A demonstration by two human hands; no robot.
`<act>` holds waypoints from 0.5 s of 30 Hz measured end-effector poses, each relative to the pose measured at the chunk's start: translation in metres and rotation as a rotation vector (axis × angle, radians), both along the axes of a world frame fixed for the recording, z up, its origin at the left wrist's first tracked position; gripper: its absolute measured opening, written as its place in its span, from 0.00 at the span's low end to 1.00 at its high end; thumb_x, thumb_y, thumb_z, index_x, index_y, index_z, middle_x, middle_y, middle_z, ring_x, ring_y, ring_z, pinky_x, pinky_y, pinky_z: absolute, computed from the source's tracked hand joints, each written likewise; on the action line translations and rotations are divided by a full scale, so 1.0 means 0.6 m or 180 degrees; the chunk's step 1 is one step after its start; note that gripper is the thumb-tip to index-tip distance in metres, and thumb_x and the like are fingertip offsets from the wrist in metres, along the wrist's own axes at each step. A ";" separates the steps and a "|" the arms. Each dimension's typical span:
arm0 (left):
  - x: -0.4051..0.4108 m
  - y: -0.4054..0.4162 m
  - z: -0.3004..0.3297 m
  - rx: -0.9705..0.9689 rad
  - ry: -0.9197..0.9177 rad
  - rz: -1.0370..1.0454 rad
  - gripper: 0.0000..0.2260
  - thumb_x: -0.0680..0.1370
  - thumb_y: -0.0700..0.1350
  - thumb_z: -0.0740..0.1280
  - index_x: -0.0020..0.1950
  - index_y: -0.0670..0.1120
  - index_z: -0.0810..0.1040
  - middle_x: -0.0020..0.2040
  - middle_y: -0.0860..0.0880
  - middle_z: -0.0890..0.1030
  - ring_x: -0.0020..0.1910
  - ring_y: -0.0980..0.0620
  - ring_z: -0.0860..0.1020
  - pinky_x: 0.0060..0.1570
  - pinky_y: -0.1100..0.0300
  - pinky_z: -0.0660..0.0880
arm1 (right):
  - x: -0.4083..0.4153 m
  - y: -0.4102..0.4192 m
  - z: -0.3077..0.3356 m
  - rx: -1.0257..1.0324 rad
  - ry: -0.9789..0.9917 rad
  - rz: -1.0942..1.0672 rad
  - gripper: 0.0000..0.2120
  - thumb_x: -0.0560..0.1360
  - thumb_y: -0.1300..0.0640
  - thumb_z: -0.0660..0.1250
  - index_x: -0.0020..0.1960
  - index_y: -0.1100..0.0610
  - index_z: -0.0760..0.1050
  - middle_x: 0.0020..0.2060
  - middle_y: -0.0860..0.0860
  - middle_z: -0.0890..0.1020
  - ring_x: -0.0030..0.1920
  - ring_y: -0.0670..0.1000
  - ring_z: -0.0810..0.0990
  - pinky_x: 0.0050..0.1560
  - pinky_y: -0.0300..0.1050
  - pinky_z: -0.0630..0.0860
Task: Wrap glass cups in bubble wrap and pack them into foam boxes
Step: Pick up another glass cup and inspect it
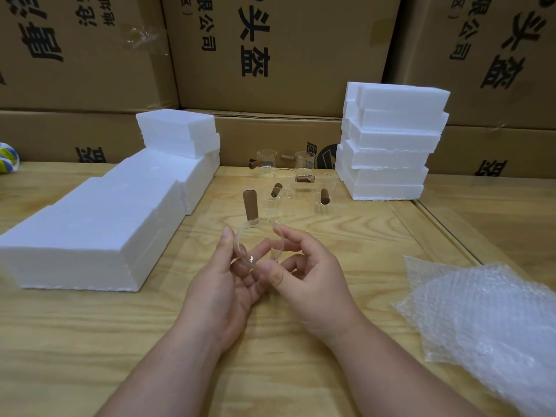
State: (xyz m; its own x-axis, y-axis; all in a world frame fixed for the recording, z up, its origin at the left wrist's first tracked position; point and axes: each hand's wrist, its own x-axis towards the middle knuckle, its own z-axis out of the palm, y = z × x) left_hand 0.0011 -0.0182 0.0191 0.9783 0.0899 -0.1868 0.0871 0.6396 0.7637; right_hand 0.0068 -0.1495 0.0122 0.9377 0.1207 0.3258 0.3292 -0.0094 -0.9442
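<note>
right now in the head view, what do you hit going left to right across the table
long row of foam boxes → left hand → held glass cup → right hand → tall stack of foam boxes → bubble wrap

Light wooden table point(90, 341) underneath, grain running across. Stacked brown cardboard cartons point(285, 55) along the far edge, printed with large black characters. Blue, yellow and white rounded object point(8, 158) at far left, cut off by the edge.

upside-down black chinese print, "头盔" and "限公司", on stacked cardboard cartons point(288, 55) behind the table
</note>
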 end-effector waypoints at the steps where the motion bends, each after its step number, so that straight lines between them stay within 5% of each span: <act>1: 0.000 -0.001 -0.002 0.0084 -0.0021 -0.0008 0.16 0.79 0.60 0.65 0.44 0.47 0.75 0.56 0.38 0.86 0.55 0.40 0.85 0.67 0.41 0.75 | 0.000 0.000 0.000 0.0006 -0.0006 -0.0044 0.27 0.62 0.44 0.78 0.60 0.38 0.77 0.54 0.42 0.82 0.39 0.48 0.81 0.44 0.44 0.82; 5: -0.007 -0.008 -0.001 0.0460 -0.0232 -0.0223 0.18 0.76 0.60 0.66 0.44 0.44 0.73 0.55 0.40 0.86 0.57 0.41 0.85 0.60 0.45 0.80 | -0.001 -0.006 -0.004 0.0130 -0.0015 -0.0220 0.29 0.54 0.37 0.81 0.52 0.35 0.74 0.49 0.40 0.81 0.37 0.44 0.78 0.40 0.38 0.77; 8: -0.013 -0.012 0.000 0.0432 -0.0351 -0.0486 0.19 0.74 0.59 0.67 0.46 0.43 0.76 0.57 0.40 0.86 0.58 0.39 0.84 0.64 0.41 0.77 | -0.002 -0.006 -0.002 0.0091 -0.0173 -0.0276 0.28 0.55 0.31 0.79 0.48 0.35 0.70 0.42 0.34 0.78 0.35 0.39 0.74 0.38 0.35 0.75; 10: -0.016 -0.016 -0.003 0.0615 -0.0400 -0.0657 0.21 0.72 0.60 0.69 0.48 0.42 0.81 0.58 0.39 0.85 0.60 0.38 0.83 0.67 0.38 0.74 | -0.003 -0.006 -0.003 0.0067 -0.0295 -0.0429 0.28 0.59 0.25 0.74 0.48 0.38 0.68 0.37 0.38 0.78 0.35 0.42 0.76 0.37 0.39 0.78; 13: -0.017 -0.020 -0.006 0.0771 -0.0464 -0.0680 0.26 0.70 0.61 0.71 0.45 0.37 0.79 0.48 0.40 0.85 0.50 0.41 0.83 0.55 0.46 0.79 | -0.006 -0.008 -0.004 -0.0114 -0.0479 -0.0697 0.24 0.67 0.21 0.63 0.48 0.40 0.68 0.35 0.55 0.80 0.36 0.58 0.81 0.37 0.60 0.80; 15: -0.017 -0.021 -0.005 0.0834 -0.0521 -0.0645 0.21 0.69 0.61 0.72 0.39 0.41 0.78 0.42 0.49 0.85 0.42 0.48 0.84 0.48 0.53 0.79 | -0.006 -0.009 -0.003 0.0000 -0.0556 -0.0740 0.17 0.77 0.30 0.58 0.45 0.42 0.71 0.33 0.46 0.81 0.32 0.48 0.80 0.35 0.56 0.81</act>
State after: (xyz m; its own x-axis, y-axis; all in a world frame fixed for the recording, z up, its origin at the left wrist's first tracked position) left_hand -0.0090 -0.0305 0.0162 0.9961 -0.0847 -0.0228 0.0551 0.4027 0.9137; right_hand 0.0034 -0.1547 0.0106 0.8699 -0.0910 0.4848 0.4759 -0.1039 -0.8734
